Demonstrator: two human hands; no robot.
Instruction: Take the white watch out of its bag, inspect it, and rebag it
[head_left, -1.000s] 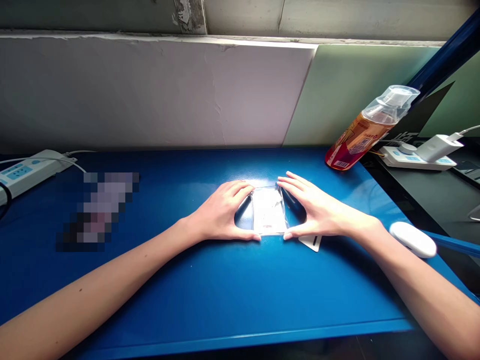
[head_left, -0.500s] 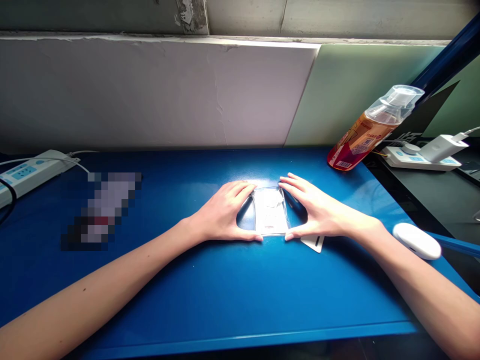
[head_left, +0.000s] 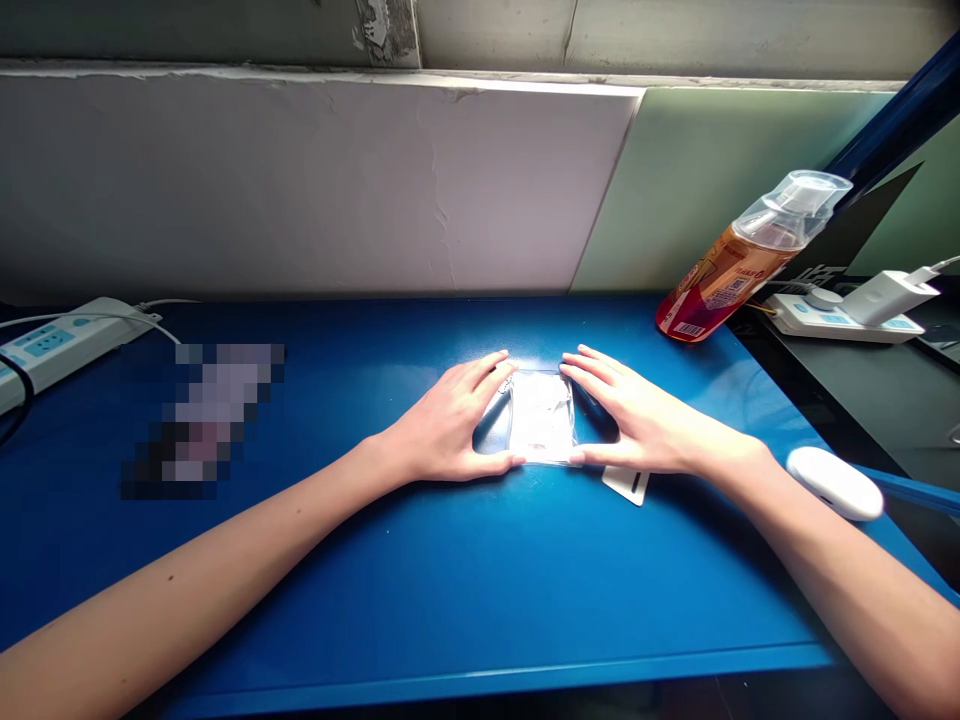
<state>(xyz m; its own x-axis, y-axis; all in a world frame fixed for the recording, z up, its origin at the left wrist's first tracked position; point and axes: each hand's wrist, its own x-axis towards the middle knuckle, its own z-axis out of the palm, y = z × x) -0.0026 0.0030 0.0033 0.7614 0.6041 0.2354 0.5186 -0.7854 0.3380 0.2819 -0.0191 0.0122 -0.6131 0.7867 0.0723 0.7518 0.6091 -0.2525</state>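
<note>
A small clear plastic bag (head_left: 541, 417) with something white inside lies flat on the blue table (head_left: 450, 580). My left hand (head_left: 446, 425) rests at its left edge, fingers stretched out, thumb and fingertips touching the bag's corners. My right hand (head_left: 637, 420) mirrors it at the right edge, fingers also stretched out and touching the bag. Both hands frame the bag between them and press it to the table. A white card (head_left: 626, 485) pokes out from under my right hand.
An orange-red bottle (head_left: 739, 262) with a clear cap leans at the back right. Power strips lie at the far left (head_left: 52, 345) and far right (head_left: 840, 315). A white oval case (head_left: 834, 483) sits at the table's right edge. A blurred patch lies left of centre.
Both hands have shifted slightly; the thumbs have drawn in closer along the bag's near edge. The bag stays in place.
</note>
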